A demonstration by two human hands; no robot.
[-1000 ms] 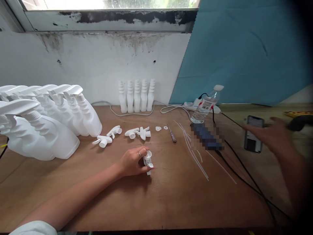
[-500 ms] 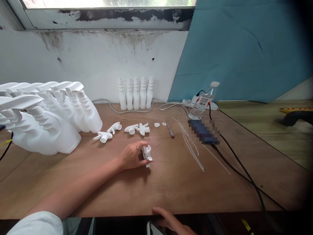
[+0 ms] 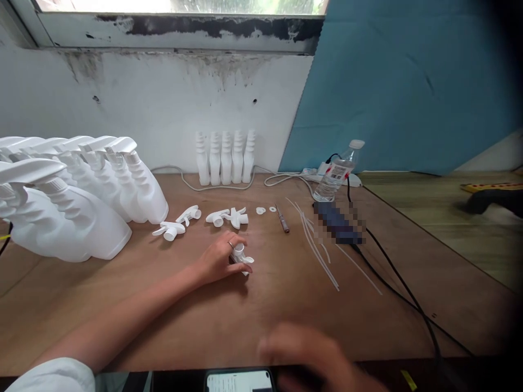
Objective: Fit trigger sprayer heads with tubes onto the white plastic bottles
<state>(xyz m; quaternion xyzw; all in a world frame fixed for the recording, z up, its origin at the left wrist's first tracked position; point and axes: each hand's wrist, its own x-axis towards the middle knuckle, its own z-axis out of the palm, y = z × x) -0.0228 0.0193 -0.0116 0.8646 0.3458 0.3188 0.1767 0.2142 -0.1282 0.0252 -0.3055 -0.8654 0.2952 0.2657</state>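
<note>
Out over the middle of the table, my left hand [image 3: 216, 258] has its fingers and thumb around a white trigger spray head [image 3: 239, 250], its round collar facing up. My right hand [image 3: 310, 348] is smeared by motion at the table's front edge, and its fingers cannot be made out. Just left of it, below the edge, a phone [image 3: 239, 380] shows a lit screen. Several more white spray heads [image 3: 169, 231] lie behind my left hand. Beside them are small white washers [image 3: 260, 210] and a slim pointed tool [image 3: 283, 220].
White spray bottles [image 3: 81, 218] crowd the left side. Small white bottles [image 3: 226, 158] stand against the wall. Thin white tubes [image 3: 314, 245] lie right of centre, near a dark blurred-out object [image 3: 337, 223], a water bottle [image 3: 335, 174] and black cables [image 3: 402, 272].
My right hand has risen from below the edge to over the table's front, and more of the phone shows. The spray head in my left hand has tilted slightly.
</note>
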